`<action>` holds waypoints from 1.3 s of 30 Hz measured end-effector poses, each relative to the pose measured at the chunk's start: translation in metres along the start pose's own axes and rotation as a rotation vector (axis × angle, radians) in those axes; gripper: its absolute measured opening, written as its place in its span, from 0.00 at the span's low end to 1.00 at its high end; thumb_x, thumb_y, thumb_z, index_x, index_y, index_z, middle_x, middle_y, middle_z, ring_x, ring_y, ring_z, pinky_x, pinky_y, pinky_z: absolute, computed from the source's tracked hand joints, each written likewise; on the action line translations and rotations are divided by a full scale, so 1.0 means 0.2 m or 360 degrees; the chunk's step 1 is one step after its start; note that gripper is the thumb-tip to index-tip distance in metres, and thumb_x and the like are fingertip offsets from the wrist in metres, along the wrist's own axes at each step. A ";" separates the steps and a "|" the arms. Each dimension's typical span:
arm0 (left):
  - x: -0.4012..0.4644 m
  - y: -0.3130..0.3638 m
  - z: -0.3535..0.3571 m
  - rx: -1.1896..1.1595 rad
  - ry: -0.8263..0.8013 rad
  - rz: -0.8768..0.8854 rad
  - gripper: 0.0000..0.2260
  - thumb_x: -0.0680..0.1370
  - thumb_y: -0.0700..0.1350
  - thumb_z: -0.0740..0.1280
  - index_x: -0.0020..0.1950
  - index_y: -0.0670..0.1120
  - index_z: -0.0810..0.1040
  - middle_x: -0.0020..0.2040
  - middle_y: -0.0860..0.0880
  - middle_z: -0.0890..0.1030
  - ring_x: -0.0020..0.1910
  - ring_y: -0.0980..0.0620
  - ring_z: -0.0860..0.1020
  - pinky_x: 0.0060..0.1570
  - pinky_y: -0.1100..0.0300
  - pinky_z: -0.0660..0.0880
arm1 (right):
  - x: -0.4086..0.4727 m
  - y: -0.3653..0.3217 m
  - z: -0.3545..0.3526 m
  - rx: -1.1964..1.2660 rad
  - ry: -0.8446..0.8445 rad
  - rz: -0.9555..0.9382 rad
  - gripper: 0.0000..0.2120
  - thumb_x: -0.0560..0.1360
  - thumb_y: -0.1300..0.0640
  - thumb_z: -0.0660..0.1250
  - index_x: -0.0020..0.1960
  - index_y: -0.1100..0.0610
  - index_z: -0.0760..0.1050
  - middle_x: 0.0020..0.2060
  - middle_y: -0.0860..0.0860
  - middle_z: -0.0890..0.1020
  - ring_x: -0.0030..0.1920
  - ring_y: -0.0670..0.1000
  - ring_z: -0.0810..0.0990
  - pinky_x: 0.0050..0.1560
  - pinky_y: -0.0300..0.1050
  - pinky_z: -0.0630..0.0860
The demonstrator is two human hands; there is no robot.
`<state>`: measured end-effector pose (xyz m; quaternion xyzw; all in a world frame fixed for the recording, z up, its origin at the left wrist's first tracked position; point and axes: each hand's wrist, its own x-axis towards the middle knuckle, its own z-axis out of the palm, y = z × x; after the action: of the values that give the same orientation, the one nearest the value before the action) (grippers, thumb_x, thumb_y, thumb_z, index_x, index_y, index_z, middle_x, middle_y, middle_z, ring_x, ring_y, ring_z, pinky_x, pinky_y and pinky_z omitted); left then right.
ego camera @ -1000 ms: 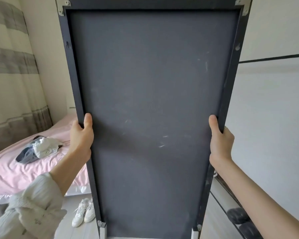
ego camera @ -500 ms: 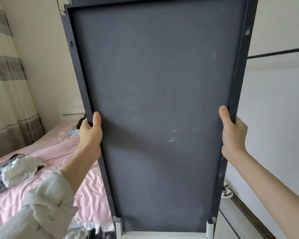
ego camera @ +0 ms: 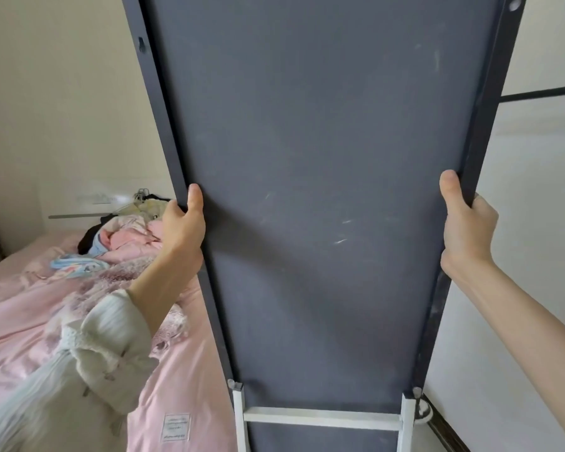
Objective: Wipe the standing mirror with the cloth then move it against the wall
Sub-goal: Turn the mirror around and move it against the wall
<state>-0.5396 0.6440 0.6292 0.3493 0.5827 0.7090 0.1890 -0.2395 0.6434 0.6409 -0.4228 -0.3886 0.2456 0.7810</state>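
Observation:
The standing mirror (ego camera: 323, 158) fills the middle of the view with its dark grey back panel facing me; its glass side is hidden. My left hand (ego camera: 183, 226) grips the mirror's left frame edge, thumb on the back panel. My right hand (ego camera: 467, 226) grips the right frame edge the same way. A white stand frame (ego camera: 320, 415) shows at the mirror's bottom. No cloth is in view.
A bed with pink bedding (ego camera: 26, 321) lies at the left, close to the mirror, with piled clothes (ego camera: 121, 236) near its head. A pale wall (ego camera: 535, 223) with a dark skirting board (ego camera: 447, 432) runs along the right. A cream wall (ego camera: 62, 93) stands behind the bed.
The view has swung left and moved forward along the bed with the mirror held in both hands; the shoes on the floor are out of view and the clothes pile has appeared.

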 end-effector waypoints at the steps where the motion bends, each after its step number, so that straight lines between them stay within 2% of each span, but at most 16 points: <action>1: 0.07 -0.03 0.08 -0.0007 0.0015 0.0013 0.18 0.80 0.57 0.56 0.35 0.49 0.60 0.35 0.52 0.62 0.32 0.58 0.61 0.28 0.76 0.65 | 0.08 0.05 0.04 0.0006 -0.0024 0.0007 0.25 0.74 0.45 0.67 0.29 0.52 0.56 0.23 0.43 0.59 0.23 0.43 0.60 0.25 0.34 0.57; 4: 0.31 -0.15 0.35 -0.0108 0.0023 -0.0016 0.17 0.79 0.58 0.59 0.36 0.49 0.63 0.35 0.52 0.66 0.38 0.53 0.67 0.34 0.67 0.65 | 0.37 0.25 0.18 0.0008 -0.0047 0.0022 0.24 0.73 0.44 0.68 0.30 0.52 0.57 0.25 0.44 0.59 0.23 0.43 0.60 0.28 0.36 0.58; 6: 0.45 -0.21 0.49 -0.0151 0.0033 -0.0037 0.17 0.78 0.58 0.59 0.36 0.49 0.63 0.36 0.52 0.66 0.39 0.52 0.68 0.37 0.62 0.66 | 0.53 0.35 0.27 0.0043 -0.0063 0.0016 0.25 0.73 0.45 0.68 0.29 0.52 0.56 0.24 0.44 0.59 0.24 0.43 0.59 0.28 0.36 0.57; 10: 0.73 -0.32 0.77 -0.0178 0.0035 -0.0075 0.16 0.78 0.58 0.59 0.36 0.49 0.63 0.35 0.52 0.65 0.38 0.53 0.65 0.37 0.60 0.64 | 0.83 0.56 0.49 0.0046 -0.0125 0.0037 0.25 0.74 0.45 0.68 0.29 0.52 0.55 0.19 0.42 0.59 0.23 0.44 0.59 0.25 0.35 0.57; 13: 0.98 -0.39 0.95 -0.0207 0.0039 -0.0071 0.16 0.78 0.58 0.59 0.37 0.50 0.64 0.36 0.52 0.66 0.42 0.51 0.67 0.42 0.57 0.65 | 1.03 0.72 0.66 0.0052 -0.0098 0.0005 0.24 0.74 0.46 0.67 0.29 0.51 0.57 0.17 0.41 0.61 0.22 0.43 0.60 0.25 0.33 0.58; 16: 1.24 -0.48 1.13 -0.0278 -0.0006 -0.0053 0.15 0.78 0.58 0.60 0.37 0.50 0.65 0.36 0.53 0.67 0.39 0.53 0.67 0.43 0.59 0.65 | 1.21 0.90 0.88 0.0070 -0.0097 -0.0001 0.24 0.75 0.47 0.67 0.29 0.52 0.58 0.18 0.41 0.62 0.21 0.42 0.61 0.24 0.31 0.58; 19: 1.50 -0.55 1.28 -0.0359 -0.0064 -0.0046 0.13 0.79 0.56 0.60 0.39 0.50 0.67 0.37 0.54 0.70 0.37 0.57 0.70 0.37 0.65 0.67 | 1.37 1.07 1.08 0.0078 -0.0068 0.0021 0.23 0.74 0.45 0.67 0.29 0.52 0.59 0.24 0.42 0.61 0.22 0.42 0.61 0.24 0.30 0.59; 23: 1.87 -0.65 1.51 -0.0447 -0.0113 -0.0020 0.12 0.78 0.55 0.62 0.41 0.49 0.70 0.42 0.53 0.73 0.45 0.53 0.72 0.47 0.62 0.70 | 1.63 1.32 1.33 0.0104 -0.0060 0.0053 0.24 0.74 0.45 0.68 0.29 0.52 0.58 0.23 0.42 0.61 0.23 0.42 0.61 0.25 0.31 0.60; 26: 2.08 -0.71 1.68 -0.0426 -0.0102 -0.0031 0.12 0.78 0.55 0.63 0.39 0.49 0.68 0.39 0.53 0.71 0.45 0.53 0.70 0.47 0.61 0.68 | 1.82 1.49 1.49 0.0114 -0.0078 0.0115 0.21 0.73 0.44 0.68 0.31 0.51 0.60 0.27 0.43 0.62 0.27 0.43 0.61 0.31 0.36 0.61; 30: 2.37 -0.81 1.95 -0.0444 -0.0056 -0.0028 0.11 0.78 0.55 0.63 0.40 0.50 0.69 0.42 0.53 0.74 0.45 0.54 0.73 0.50 0.62 0.71 | 2.14 1.76 1.72 0.0169 -0.0164 0.0145 0.16 0.73 0.44 0.68 0.35 0.49 0.66 0.30 0.43 0.66 0.30 0.42 0.64 0.37 0.37 0.64; 34: 2.61 -0.93 2.20 -0.0412 -0.0001 -0.0047 0.13 0.77 0.57 0.64 0.39 0.51 0.68 0.41 0.54 0.72 0.44 0.54 0.71 0.48 0.62 0.69 | 2.44 2.02 1.91 0.0195 -0.0225 0.0199 0.16 0.72 0.43 0.69 0.35 0.49 0.66 0.30 0.43 0.66 0.31 0.43 0.64 0.38 0.37 0.65; 39: 2.94 -1.06 2.47 -0.0419 0.0063 -0.0072 0.13 0.76 0.57 0.65 0.39 0.51 0.68 0.45 0.52 0.72 0.46 0.54 0.71 0.51 0.62 0.69 | 2.79 2.27 2.20 0.0197 -0.0286 0.0223 0.15 0.72 0.43 0.69 0.36 0.50 0.68 0.30 0.42 0.67 0.27 0.40 0.65 0.35 0.34 0.65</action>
<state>-0.6180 1.4367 0.6253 0.2941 0.4961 0.7816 0.2376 -0.3000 1.4848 0.6269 -0.3762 -0.4106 0.3598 0.7486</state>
